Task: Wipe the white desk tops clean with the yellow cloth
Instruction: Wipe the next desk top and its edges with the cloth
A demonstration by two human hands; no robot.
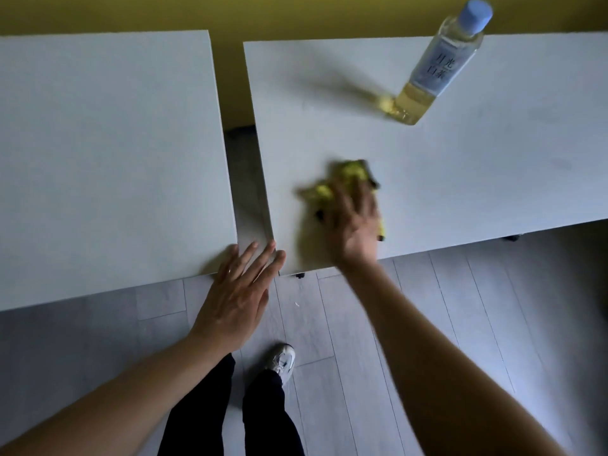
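The right hand (353,222) lies palm down, just right of the frame's centre, with its fingers spread flat over the yellow cloth (342,179), pressing it onto the right desk (477,166) near that desk's lower left corner. Hand and cloth are blurred, so the fingertips cannot be told apart; crumpled yellow folds show beyond and to the left of the fingers.

The left hand (238,291) sits lower, left of centre, with fingers straight and close together, holding nothing. Its fingertips reach across the narrow gap between the two desks, touching the lower right corner of the left desk (108,166) and the near corner of the right one.

In the upper right, a bottle (441,64) with a pale blue cap and yellowish liquid stands on the right desk, well apart from the cloth.

Below, dark trousers (260,416) and a white shoe (283,360) show over the grey plank floor (355,357).
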